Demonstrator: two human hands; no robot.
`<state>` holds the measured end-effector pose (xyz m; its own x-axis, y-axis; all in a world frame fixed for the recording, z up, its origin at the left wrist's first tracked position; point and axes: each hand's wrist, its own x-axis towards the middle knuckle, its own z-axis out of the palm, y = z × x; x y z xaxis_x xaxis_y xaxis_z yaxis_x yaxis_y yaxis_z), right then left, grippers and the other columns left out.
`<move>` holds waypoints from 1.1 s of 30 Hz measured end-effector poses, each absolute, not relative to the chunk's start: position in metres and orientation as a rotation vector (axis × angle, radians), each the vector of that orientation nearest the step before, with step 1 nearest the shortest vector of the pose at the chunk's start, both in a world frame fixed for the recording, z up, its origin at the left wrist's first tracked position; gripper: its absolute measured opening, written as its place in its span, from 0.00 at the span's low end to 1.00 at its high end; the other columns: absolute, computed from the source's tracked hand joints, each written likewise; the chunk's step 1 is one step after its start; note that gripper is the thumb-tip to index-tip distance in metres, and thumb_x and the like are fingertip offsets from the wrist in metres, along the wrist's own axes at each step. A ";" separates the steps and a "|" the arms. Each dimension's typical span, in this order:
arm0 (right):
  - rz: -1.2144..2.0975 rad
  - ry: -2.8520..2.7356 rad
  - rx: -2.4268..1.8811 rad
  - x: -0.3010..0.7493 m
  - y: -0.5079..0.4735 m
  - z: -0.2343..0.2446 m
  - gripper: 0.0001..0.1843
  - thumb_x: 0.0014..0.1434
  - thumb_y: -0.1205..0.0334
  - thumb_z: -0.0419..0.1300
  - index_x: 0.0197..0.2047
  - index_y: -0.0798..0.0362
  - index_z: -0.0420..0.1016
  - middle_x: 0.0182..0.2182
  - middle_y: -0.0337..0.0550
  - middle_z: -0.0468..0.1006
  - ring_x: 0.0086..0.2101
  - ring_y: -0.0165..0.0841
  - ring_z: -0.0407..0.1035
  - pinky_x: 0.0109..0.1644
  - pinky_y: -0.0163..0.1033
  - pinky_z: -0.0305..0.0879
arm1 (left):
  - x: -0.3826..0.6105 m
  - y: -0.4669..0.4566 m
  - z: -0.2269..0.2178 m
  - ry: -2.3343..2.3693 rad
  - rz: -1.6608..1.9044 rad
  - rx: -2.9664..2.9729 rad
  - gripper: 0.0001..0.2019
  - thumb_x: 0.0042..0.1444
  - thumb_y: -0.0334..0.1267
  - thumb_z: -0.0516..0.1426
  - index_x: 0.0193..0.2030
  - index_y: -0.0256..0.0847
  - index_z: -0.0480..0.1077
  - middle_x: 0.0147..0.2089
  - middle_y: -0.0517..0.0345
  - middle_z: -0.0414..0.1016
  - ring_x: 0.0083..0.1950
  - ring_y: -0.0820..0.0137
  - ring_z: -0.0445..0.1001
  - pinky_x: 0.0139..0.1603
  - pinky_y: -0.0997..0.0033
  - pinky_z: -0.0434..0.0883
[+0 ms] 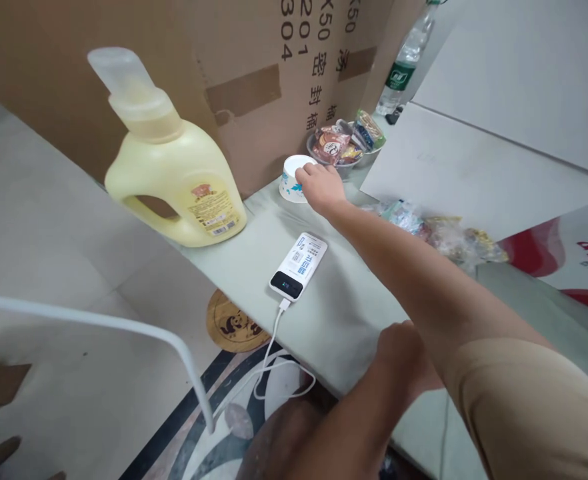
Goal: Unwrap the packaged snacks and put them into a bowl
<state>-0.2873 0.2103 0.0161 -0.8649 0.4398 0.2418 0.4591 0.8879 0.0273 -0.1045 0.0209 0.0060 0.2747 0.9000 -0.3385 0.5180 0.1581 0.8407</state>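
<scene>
With its fingers bent over the near edge, my right hand point(323, 189) grips a white paper bowl point(292, 189) with a blue print. The bowl stands at the far side of the pale-covered tabletop, against a cardboard box. My left hand point(405, 350) is low over the table, partly covered by my right forearm, and its fingers are hidden. Between the hands and the table's left edge lies a white power bank point(301, 263) with a lit display. A white cable point(277, 320) is plugged into its near end and hangs over the edge.
A yellow detergent jug point(179, 167) stands at the back left, by the cardboard box point(244, 40). Behind the paper bowl are bowls of wrapped snacks point(331, 143) and a water bottle point(399, 73). Plastic packets point(444, 233) lie beyond my right forearm. A round wooden stool point(234, 321) is below.
</scene>
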 end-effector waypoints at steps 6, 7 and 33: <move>0.473 -2.611 -0.718 -0.225 0.183 0.043 0.14 0.65 0.68 0.53 0.52 0.49 0.71 0.47 0.47 0.78 0.49 0.41 0.71 0.56 0.48 0.64 | -0.088 0.017 0.012 1.427 0.376 1.526 0.23 0.62 0.46 0.50 0.59 0.42 0.74 0.54 0.44 0.81 0.56 0.50 0.78 0.54 0.55 0.74; 0.690 -2.479 -0.731 -0.205 0.176 0.047 0.16 0.64 0.66 0.54 0.54 0.48 0.69 0.46 0.45 0.79 0.48 0.40 0.72 0.56 0.48 0.66 | -0.085 0.014 0.013 1.437 0.397 1.513 0.23 0.62 0.47 0.49 0.59 0.42 0.74 0.52 0.45 0.81 0.54 0.51 0.79 0.53 0.56 0.74; 0.635 -2.635 -0.973 -0.088 0.174 0.069 0.18 0.61 0.64 0.53 0.52 0.50 0.77 0.52 0.47 0.81 0.53 0.43 0.74 0.61 0.53 0.68 | -0.020 0.010 0.014 1.058 -0.055 1.805 0.17 0.55 0.41 0.52 0.43 0.38 0.78 0.50 0.39 0.82 0.49 0.51 0.81 0.41 0.59 0.75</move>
<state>-0.0882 0.1737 0.0691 -0.7417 0.6646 0.0903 0.5504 0.6801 -0.4842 -0.0198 0.0103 0.0142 0.6161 0.6305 -0.4721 0.6760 -0.1155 0.7278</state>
